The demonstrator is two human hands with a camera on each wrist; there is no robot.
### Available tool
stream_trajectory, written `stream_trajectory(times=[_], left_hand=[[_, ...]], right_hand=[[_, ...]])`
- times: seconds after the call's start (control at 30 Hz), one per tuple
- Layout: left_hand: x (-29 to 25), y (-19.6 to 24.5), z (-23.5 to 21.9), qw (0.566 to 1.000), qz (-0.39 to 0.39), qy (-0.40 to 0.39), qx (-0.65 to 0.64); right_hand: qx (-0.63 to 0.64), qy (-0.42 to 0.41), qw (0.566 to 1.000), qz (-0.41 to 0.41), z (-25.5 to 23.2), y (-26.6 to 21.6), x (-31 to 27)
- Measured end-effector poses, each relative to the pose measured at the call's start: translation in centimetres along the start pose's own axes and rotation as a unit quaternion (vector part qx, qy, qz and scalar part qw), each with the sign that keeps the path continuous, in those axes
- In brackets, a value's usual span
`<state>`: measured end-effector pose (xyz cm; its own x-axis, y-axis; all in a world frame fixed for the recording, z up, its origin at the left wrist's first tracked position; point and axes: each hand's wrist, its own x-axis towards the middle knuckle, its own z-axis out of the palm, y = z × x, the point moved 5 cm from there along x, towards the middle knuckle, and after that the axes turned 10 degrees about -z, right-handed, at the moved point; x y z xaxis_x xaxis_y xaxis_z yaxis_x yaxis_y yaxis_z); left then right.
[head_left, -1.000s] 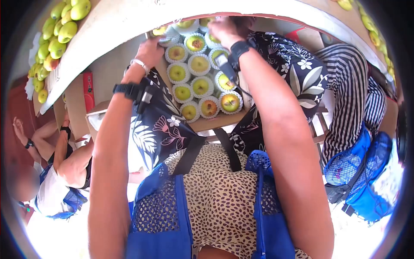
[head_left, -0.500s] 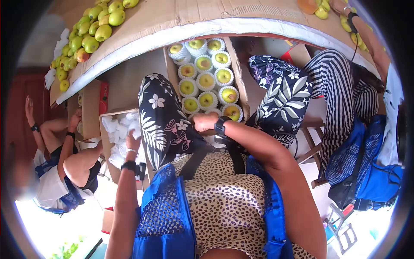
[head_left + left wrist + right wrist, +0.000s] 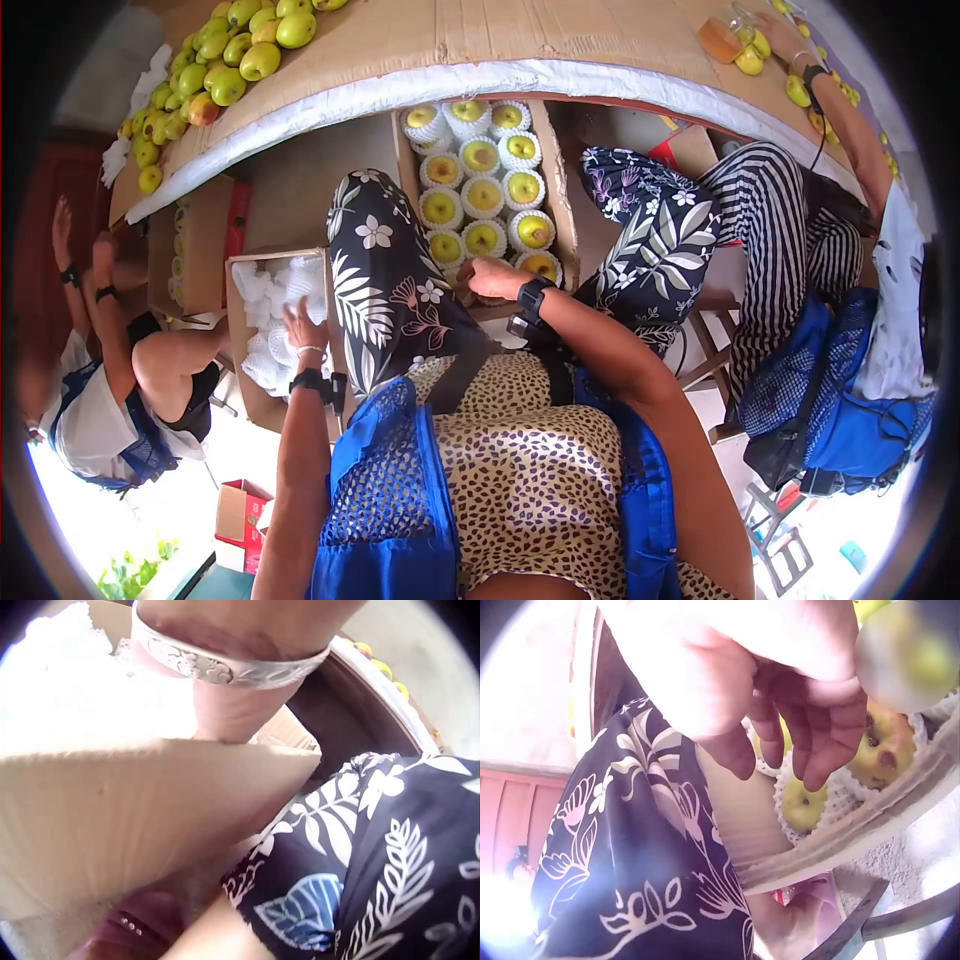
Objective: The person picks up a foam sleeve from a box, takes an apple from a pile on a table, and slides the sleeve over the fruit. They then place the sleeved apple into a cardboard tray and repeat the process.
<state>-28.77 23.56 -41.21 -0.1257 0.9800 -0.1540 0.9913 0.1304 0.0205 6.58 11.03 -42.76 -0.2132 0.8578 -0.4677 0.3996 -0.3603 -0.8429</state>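
Note:
My left hand (image 3: 302, 326) reaches into a small cardboard box (image 3: 262, 408) of white foam net sleeves (image 3: 262, 325). Its fingers are spread and touch the sleeves in the head view. In the left wrist view, a silver bangle (image 3: 217, 667) circles the wrist, and the box wall hides the fingers. My right hand (image 3: 497, 279) hovers at the near end of a long carton (image 3: 560, 190) packed with green apples (image 3: 484, 196) in foam sleeves. Its fingers (image 3: 821, 754) hang loosely curled with nothing in them, just over a sleeved apple (image 3: 804, 806).
Ahead is a cardboard-covered table (image 3: 480, 40) with a pile of apples (image 3: 225, 60) at its left. A person in striped trousers (image 3: 765, 200) sits at right, one arm (image 3: 850, 130) over the table. Another person (image 3: 120, 370) sits at left beside another carton (image 3: 185, 265).
Both hands have come back from the carton's far end. The left went down into the foam-sleeve box; the right came to the carton's near end. The view has also shifted.

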Motion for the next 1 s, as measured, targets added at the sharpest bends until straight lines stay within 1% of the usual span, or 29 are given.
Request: stream_trajectory(times=[0.03,0.07,0.13,0.23,0.33,0.37,0.4,0.47,0.5,0.57,0.6,0.63,0.67,0.7,0.73,0.77,0.87,0.93,1.0], left_hand=[[3.2,-3.2,5.3,0.983,0.141,-0.067,-0.094],[2.8,-2.1,4.6,0.975,0.057,-0.203,-0.072],[3.1,-2.2,4.9,0.981,0.123,-0.135,-0.064],[3.4,-2.7,6.4,0.973,0.074,-0.207,-0.072],[3.0,-3.7,7.0,0.974,0.037,-0.187,-0.12],[3.1,-3.8,7.1,0.982,0.069,-0.153,-0.091],[2.8,-3.6,6.3,0.986,0.041,-0.128,-0.101],[2.0,-1.8,3.1,0.99,-0.012,-0.072,-0.122],[2.3,-1.8,2.5,0.994,-0.035,-0.04,-0.098],[1.1,1.0,-1.3,0.998,-0.048,0.023,-0.034],[0.5,2.1,-2.5,0.997,-0.052,0.052,-0.002],[1.7,1.4,-0.6,1.0,-0.006,0.012,-0.014],[3.3,0.0,2.4,0.997,0.07,-0.01,-0.033],[4.8,-1.4,5.1,0.99,0.07,-0.112,-0.048],[5.0,-1.3,6.0,0.972,0.069,-0.214,-0.063],[5.0,-1.2,5.9,0.979,0.087,-0.181,-0.035],[4.8,-1.2,5.5,0.98,0.057,-0.186,-0.039],[4.6,-0.8,4.6,0.988,-0.007,-0.15,-0.033],[3.3,-1.1,3.6,0.99,-0.077,-0.117,-0.025]], right_hand=[[0.006,0.005,1.0,0.007,-0.1,0.4,0.2],[0.017,0.011,1.0,0.015,-0.4,0.5,0.1],[0.043,0.021,0.998,0.032,-0.8,0.3,-0.3],[0.033,0.038,0.998,0.022,-1.3,-0.1,-0.5],[0.04,0.042,0.997,0.043,-1.5,0.2,-0.5],[0.033,0.034,0.998,0.048,-1.2,0.4,-0.6],[0.027,0.028,0.998,0.051,-1.2,0.5,-0.4],[0.023,0.033,0.998,0.044,-1.3,0.6,0.1],[0.024,0.041,0.998,0.038,-1.2,0.9,0.2],[0.024,0.053,0.998,0.031,-0.8,1.8,0.3],[0.025,0.058,0.998,0.031,-0.5,2.3,0.4],[0.024,0.064,0.997,0.029,-0.6,2.6,0.5],[0.022,0.065,0.997,0.029,-0.8,2.5,0.4],[0.021,0.064,0.997,0.028,-1.0,2.3,0.1],[0.019,0.063,0.997,0.027,-1.2,2.1,0.0],[0.03,0.064,0.997,0.033,-1.4,1.9,0.0],[0.048,0.075,0.995,0.043,-1.7,1.8,-0.2],[0.036,0.091,0.994,0.038,-1.9,1.8,-0.3],[0.073,0.078,0.992,0.072,-2.0,1.8,-0.4]])
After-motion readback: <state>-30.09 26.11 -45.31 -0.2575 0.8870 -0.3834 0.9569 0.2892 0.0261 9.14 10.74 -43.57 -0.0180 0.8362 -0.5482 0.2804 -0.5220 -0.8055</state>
